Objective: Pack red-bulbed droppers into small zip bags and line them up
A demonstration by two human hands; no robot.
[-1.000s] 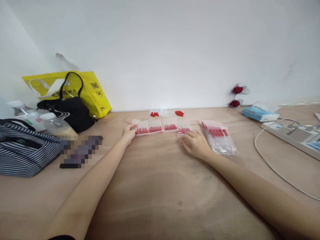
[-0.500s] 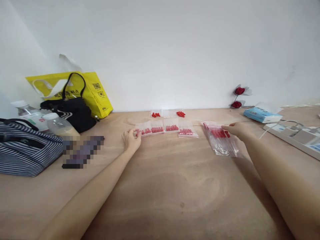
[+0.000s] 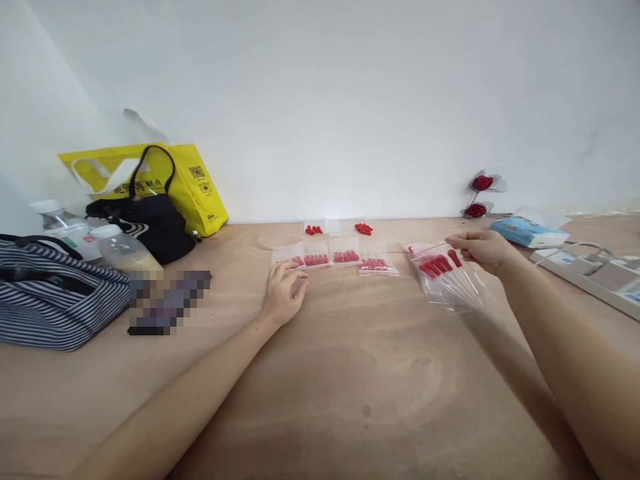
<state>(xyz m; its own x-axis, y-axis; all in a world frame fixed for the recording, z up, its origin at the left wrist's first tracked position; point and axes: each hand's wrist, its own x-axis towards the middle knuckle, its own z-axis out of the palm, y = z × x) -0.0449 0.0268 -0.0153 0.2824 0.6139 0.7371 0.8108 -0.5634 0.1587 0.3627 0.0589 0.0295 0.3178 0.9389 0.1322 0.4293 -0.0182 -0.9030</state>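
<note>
Small clear zip bags with red-tipped sticks lie in a row across the middle of the table. My left hand [image 3: 286, 293], its fingers apart, is over the near edge of the leftmost bag [image 3: 289, 255] and holds nothing. On the right, my right hand [image 3: 477, 249] pinches the upper corner of a clear bag [image 3: 450, 280] with several red-tipped sticks inside. Under it lies other clear plastic. Between the hands are more bags, such as the one at the row's right end [image 3: 378, 260]. Behind them lie two groups of red-tipped items [image 3: 314, 230].
At the left stand a striped bag [image 3: 60, 293], bottles [image 3: 123, 250], a black bag [image 3: 160, 230] and a yellow bag [image 3: 207, 193], with a blurred dark object [image 3: 173, 303] in front. Tissues [image 3: 529, 231], a power strip [image 3: 585, 277] and red flowers [image 3: 483, 183] are at the right.
My left hand has moved right and its fingers have spread off the leftmost bag's sticks. My right hand has lifted the top bag's corner, and its sticks now fan out.
</note>
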